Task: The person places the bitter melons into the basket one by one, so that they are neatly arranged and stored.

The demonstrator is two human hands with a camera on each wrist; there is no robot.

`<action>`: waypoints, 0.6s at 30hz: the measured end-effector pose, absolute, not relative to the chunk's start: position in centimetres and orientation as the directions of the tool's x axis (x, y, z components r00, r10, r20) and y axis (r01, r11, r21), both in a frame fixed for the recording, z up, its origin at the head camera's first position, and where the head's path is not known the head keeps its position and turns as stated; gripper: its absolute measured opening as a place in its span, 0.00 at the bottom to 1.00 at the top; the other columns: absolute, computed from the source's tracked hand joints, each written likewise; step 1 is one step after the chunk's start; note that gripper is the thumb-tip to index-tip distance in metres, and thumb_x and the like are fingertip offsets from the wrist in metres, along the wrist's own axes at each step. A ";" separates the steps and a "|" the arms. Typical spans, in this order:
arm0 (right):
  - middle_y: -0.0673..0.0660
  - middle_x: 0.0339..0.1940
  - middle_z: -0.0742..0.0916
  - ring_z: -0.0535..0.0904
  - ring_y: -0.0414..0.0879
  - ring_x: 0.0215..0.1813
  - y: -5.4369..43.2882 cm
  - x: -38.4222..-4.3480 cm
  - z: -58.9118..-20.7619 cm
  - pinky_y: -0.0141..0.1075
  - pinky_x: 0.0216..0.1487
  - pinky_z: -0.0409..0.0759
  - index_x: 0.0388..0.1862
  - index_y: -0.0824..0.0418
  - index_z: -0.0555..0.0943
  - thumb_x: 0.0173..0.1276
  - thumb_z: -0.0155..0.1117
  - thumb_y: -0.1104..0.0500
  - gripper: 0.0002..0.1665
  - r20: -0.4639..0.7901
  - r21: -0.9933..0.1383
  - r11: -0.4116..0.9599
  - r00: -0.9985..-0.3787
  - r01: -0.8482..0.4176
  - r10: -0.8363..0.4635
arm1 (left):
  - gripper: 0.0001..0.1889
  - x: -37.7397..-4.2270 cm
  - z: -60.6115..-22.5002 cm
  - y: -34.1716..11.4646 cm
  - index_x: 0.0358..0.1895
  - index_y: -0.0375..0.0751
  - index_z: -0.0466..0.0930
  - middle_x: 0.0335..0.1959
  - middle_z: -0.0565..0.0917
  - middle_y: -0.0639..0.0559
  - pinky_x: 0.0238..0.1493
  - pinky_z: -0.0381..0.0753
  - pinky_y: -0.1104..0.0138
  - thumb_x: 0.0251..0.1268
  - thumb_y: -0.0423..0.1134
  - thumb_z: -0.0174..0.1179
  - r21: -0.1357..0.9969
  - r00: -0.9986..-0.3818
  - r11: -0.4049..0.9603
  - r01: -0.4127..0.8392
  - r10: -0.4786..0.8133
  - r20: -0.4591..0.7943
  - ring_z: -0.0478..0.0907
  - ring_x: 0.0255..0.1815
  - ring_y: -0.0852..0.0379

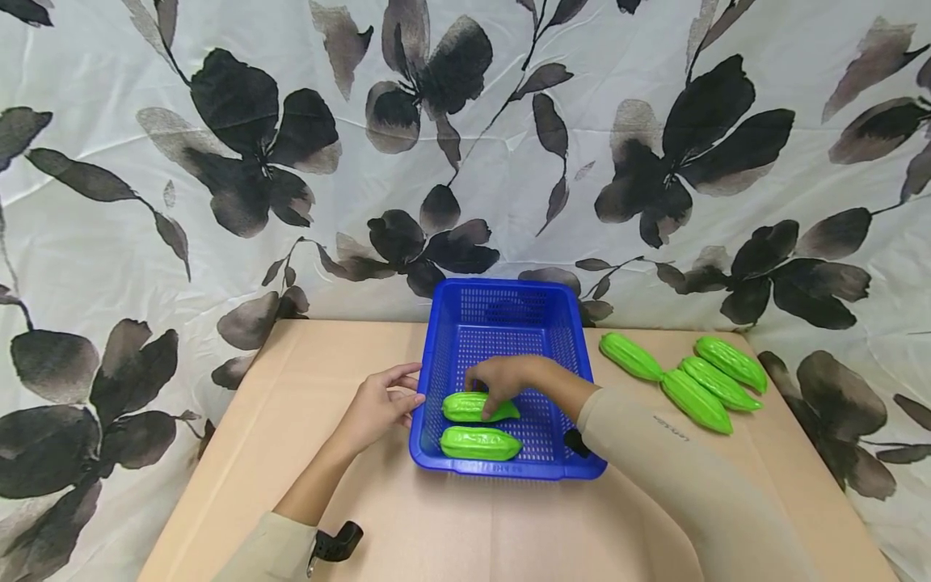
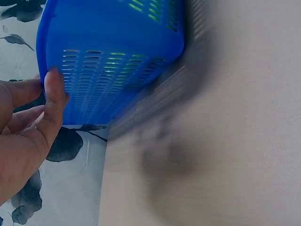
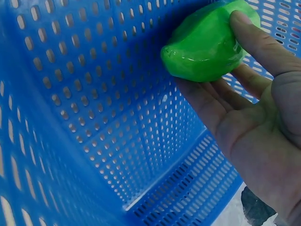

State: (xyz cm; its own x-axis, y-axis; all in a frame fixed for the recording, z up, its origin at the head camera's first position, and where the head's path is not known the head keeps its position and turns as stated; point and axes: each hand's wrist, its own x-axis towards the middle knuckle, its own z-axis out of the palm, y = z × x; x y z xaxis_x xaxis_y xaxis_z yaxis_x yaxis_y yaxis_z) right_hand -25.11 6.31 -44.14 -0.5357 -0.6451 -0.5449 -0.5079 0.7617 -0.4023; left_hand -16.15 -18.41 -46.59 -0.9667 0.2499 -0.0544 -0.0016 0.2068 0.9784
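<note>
A blue perforated basket (image 1: 509, 467) sits in front of me, tilted in the left wrist view because that camera is turned sideways. My left hand (image 1: 380, 408) is at its left rim, thumb and fingers on either side of the edge (image 2: 43, 47). Inside the basket, my right hand (image 1: 502, 380) grips a glossy green ridged fruit (image 1: 460, 406), thumb on one side and fingers on the other. The same fruit (image 3: 202, 52) shows its pointed end in the right wrist view. Nearer me in the basket lies a second green fruit (image 1: 480, 444).
Right of the basket, several more green ridged fruits (image 1: 697, 400) lie close together on the light brown tabletop (image 1: 349, 533). A white cloth with dark flowers (image 1: 545, 202) hangs behind the table. My right forearm (image 1: 669, 461) crosses the basket's right rim.
</note>
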 end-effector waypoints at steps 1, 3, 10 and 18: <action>0.54 0.57 0.86 0.80 0.48 0.62 6.3 -25.0 -44.2 0.42 0.68 0.81 0.61 0.54 0.79 0.63 0.79 0.52 0.29 -0.543 -0.407 0.761 -0.536 -0.505 -0.646 | 0.29 -16.2 -46.6 -18.4 0.72 0.27 0.69 0.52 0.82 0.29 0.29 0.92 0.65 0.68 0.22 0.63 0.978 -0.967 0.208 -0.001 0.248 -0.053 0.86 0.32 0.59; 0.55 0.57 0.86 0.80 0.49 0.62 6.3 -24.9 -44.3 0.43 0.68 0.81 0.60 0.54 0.79 0.63 0.79 0.53 0.28 -0.540 -0.417 0.759 -0.536 -0.499 -0.649 | 0.29 -16.2 -46.6 -18.5 0.72 0.27 0.69 0.52 0.82 0.29 0.30 0.92 0.62 0.68 0.22 0.63 0.978 -0.968 0.210 0.000 0.244 -0.052 0.86 0.32 0.58; 0.52 0.55 0.86 0.80 0.45 0.59 6.5 -24.6 -44.7 0.40 0.65 0.83 0.59 0.51 0.80 0.63 0.79 0.51 0.27 -0.560 -0.418 0.760 -0.517 -0.497 -0.647 | 0.29 -16.1 -46.7 -18.5 0.72 0.27 0.69 0.51 0.82 0.29 0.33 0.93 0.53 0.68 0.23 0.63 0.974 -0.968 0.227 0.004 0.246 -0.054 0.86 0.33 0.57; 0.50 0.53 0.85 0.80 0.45 0.58 6.5 -24.4 -44.9 0.38 0.64 0.82 0.62 0.54 0.79 0.64 0.78 0.51 0.29 -0.560 -0.407 0.743 -0.497 -0.532 -0.663 | 0.29 -15.9 -46.9 -18.4 0.72 0.28 0.70 0.51 0.82 0.29 0.30 0.93 0.60 0.68 0.23 0.63 0.974 -0.968 0.225 0.011 0.245 -0.046 0.86 0.32 0.57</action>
